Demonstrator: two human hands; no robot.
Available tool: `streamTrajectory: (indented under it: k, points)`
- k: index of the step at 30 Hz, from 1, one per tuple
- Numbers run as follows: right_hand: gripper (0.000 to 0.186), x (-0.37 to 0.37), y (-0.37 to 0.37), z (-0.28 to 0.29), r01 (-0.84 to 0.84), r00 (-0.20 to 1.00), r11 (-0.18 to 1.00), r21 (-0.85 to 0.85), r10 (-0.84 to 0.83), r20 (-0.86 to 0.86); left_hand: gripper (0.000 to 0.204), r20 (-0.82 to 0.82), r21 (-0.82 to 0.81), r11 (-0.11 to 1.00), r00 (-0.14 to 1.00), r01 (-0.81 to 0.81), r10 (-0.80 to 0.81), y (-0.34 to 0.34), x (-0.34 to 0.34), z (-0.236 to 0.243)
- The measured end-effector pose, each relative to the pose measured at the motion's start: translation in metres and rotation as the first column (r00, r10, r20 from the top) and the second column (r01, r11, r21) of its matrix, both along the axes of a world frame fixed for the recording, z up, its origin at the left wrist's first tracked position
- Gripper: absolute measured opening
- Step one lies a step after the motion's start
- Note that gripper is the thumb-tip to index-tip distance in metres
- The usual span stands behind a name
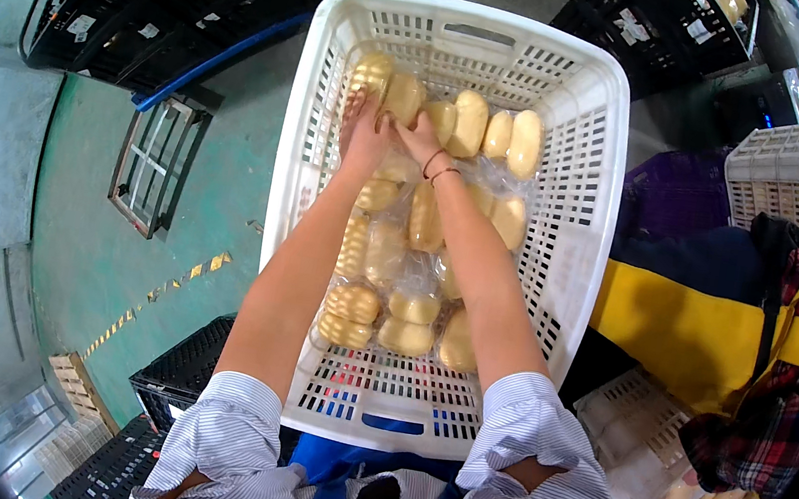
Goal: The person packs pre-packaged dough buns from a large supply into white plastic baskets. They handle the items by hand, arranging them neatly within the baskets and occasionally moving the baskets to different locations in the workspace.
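A large white slatted plastic crate stands in front of me, with several clear bags of oblong yellow bread rolls laid in rows in it. In its far left corner, a bagged pair of rolls lies between my hands. My left hand is closed against the near left side of that bag, fingers partly hidden. Close beside it, my right hand, a thin dark band on its wrist, is closed at the bag's near right edge. More bagged rolls line the far side.
Black crates stand at the far left, with another black crate at the far right. A metal frame lies on the green floor. To my right are a person in a yellow garment and a white crate.
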State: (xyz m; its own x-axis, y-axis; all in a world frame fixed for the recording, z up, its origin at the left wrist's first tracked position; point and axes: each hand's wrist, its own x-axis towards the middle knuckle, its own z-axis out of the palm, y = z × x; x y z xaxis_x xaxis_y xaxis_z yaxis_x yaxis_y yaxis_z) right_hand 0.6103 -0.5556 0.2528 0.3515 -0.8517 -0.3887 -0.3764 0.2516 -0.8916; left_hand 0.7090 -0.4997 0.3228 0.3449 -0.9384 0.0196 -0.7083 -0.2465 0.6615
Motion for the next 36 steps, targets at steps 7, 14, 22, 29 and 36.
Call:
streamTrajectory:
  k: [7, 14, 22, 29, 36]
  points:
    - [0.029, -0.028, 0.042, 0.065, 0.226, 0.957, 0.906, -0.358, -0.274, -0.090, 0.039, 0.348, 0.170, 0.986, 0.935, 0.006, -0.066, -0.001, -0.006, -0.050]
    - [0.027, -0.166, 0.255, 0.205, -0.559, 0.796, 0.809, -0.182, 0.585, 0.155, 0.037, 0.209, -0.240, 0.847, 0.877, 0.475, -0.433, -0.025, 0.017, 0.011]
    - [0.030, -0.456, 0.445, 0.438, 0.348, 0.851, 0.918, 0.190, -0.395, 0.346, 0.025, -0.555, -0.030, 0.300, 0.233, 0.954, -0.798, 0.120, -0.181, 0.251]
    - [0.022, -0.716, 0.596, 0.553, 0.384, 0.653, 0.746, -0.544, -0.636, -0.411, 0.026, -0.693, -0.091, -0.569, -0.463, 0.817, -0.553, 0.339, -0.461, 0.372]
    - [0.051, -0.978, 0.618, 0.618, 0.143, -0.299, 0.298, -0.944, -0.896, -0.328, 0.030, -0.898, -0.053, -0.257, -0.159, 0.965, -0.411, 0.434, -0.632, 0.385]
